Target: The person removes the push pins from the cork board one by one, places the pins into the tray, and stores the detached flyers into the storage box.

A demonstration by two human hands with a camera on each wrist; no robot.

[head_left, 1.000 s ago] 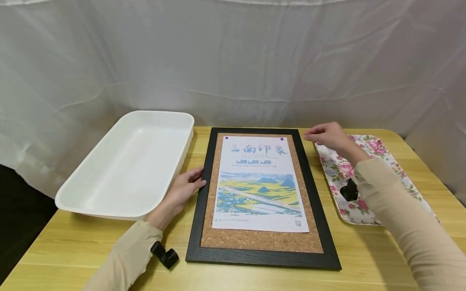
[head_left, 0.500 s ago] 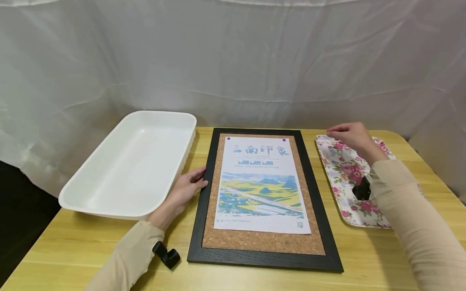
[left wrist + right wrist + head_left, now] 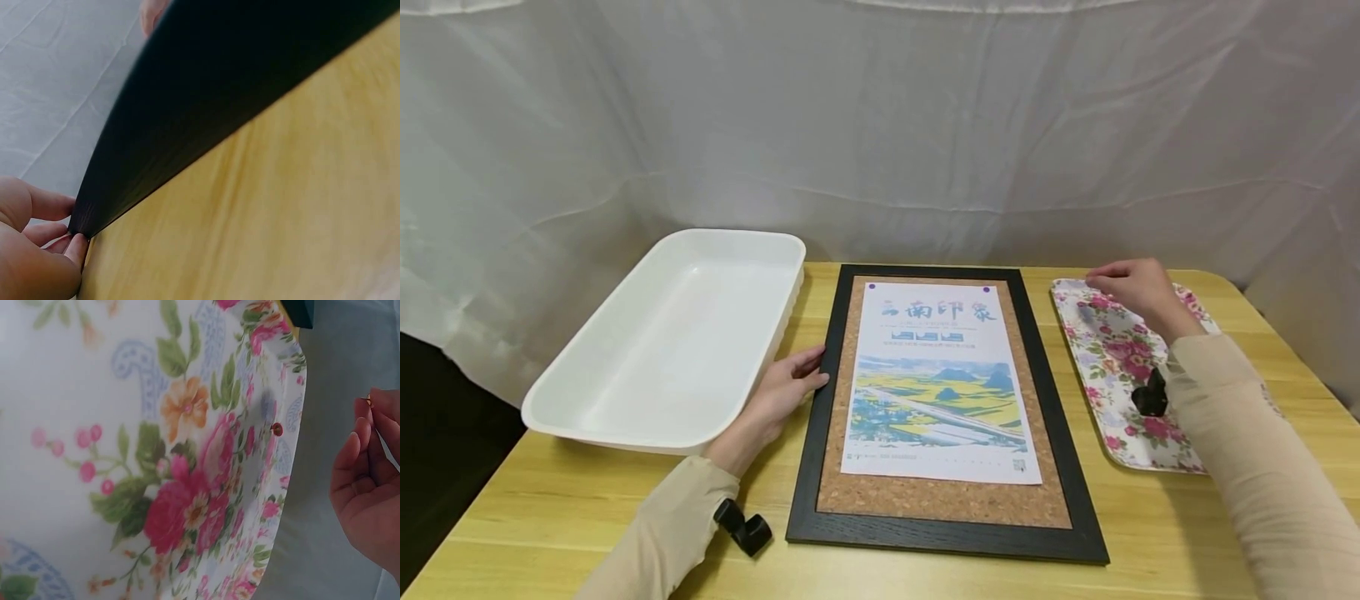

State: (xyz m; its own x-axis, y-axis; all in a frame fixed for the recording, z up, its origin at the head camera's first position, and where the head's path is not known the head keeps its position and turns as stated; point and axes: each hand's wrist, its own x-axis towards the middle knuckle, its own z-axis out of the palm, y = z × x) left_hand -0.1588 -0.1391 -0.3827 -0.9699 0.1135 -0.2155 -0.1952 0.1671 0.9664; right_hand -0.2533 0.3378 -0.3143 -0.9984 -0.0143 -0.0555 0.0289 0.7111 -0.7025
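1. while the left hand (image 3: 782,392) touches the left edge of the black frame (image 3: 814,462), fingers relaxed, the corkboard (image 3: 940,498) lies flat.
2. on it sits a white poster (image 3: 940,387), smooth, blue lettering above a yellow-blue landscape; purple pins (image 3: 872,286) hold both upper corners, and the lower two seem left to do.
3. rightmost, the right hand (image 3: 1141,290) pinches a tiny gold-looking pin (image 3: 368,399) at the far end of the floral tray (image 3: 1138,452).

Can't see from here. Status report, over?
Left hand touching frame. Right hand at tray's far end, pinching pin. Poster pinned at top corners. White tub beside left arm.
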